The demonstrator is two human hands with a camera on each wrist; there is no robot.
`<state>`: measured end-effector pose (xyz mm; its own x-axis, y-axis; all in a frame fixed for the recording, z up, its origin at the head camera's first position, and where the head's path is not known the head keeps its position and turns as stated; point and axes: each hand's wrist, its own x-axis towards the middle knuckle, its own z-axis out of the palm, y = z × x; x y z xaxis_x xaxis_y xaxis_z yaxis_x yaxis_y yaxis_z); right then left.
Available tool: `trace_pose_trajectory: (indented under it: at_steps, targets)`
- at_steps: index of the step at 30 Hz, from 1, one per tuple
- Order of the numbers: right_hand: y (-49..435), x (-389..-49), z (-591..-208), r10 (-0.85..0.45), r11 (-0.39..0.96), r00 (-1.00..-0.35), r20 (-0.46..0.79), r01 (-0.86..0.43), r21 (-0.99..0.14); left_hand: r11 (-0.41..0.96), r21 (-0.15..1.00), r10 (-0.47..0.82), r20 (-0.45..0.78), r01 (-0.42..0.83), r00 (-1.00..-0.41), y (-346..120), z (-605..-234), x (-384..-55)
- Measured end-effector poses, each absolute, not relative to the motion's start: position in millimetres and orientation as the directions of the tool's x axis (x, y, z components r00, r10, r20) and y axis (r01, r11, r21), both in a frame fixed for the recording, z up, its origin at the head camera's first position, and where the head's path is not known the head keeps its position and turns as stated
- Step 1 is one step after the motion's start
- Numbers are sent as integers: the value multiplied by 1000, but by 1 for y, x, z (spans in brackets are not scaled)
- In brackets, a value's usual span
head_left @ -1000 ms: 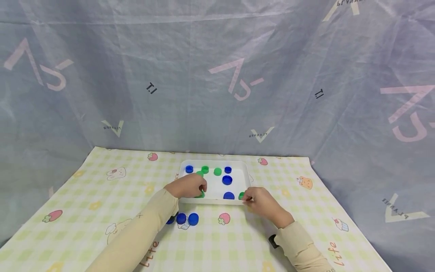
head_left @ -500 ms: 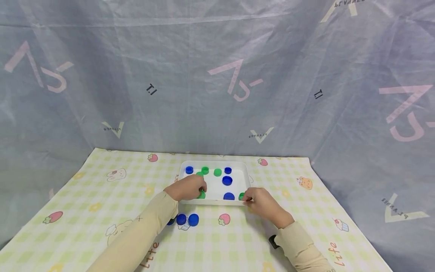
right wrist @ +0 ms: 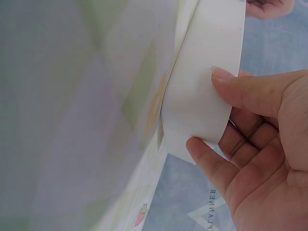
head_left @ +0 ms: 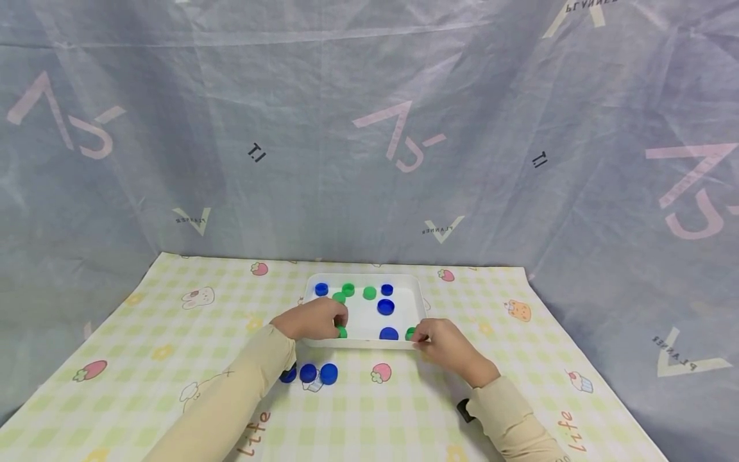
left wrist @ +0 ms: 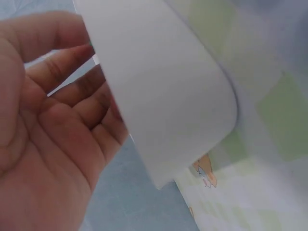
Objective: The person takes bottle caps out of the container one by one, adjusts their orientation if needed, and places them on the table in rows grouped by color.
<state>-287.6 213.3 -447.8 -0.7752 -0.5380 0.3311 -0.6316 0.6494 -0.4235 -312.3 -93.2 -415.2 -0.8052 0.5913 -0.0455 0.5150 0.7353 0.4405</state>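
A shallow white tray (head_left: 369,344) holds blue and green bottle caps. My right hand (head_left: 450,346) grips the tray's near right corner. In the right wrist view, the thumb (right wrist: 224,79) presses the outside of the white wall, and other fingers reach behind it. My left hand (head_left: 314,318) reaches over the near left rim, its curled fingers at a green bottle cap (head_left: 342,332) inside the tray. In the left wrist view the tray wall (left wrist: 159,91) hides these fingertips, with only a speck of green beside them. Another green cap (head_left: 410,333) lies by the right hand's fingers.
In the tray also lie a blue cap (head_left: 389,333) near the front, a larger blue cap (head_left: 386,307) and several caps at the back. Blue caps (head_left: 328,373) sit in a row on the checked tablecloth (head_left: 369,410). A grey curtain (head_left: 323,147) hangs behind.
My left hand has shifted slightly left, and the green cap at its fingers shows a little lower in the view. The right hand keeps its place on the tray corner.
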Motion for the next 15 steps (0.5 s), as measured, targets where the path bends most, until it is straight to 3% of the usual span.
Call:
trace_pose_trajectory:
  at_steps: [10, 15]
  targets:
    - [213, -288, -449, -535, 643, -775, 337, -632, -434, 688, 509, 611, -20, 518, -791, -101, -422, -317]
    - [213, -287, -449, -531, 644, -777, 339, -630, -434, 719, 506, 555, -3, 477, -832, -101, -419, -314]
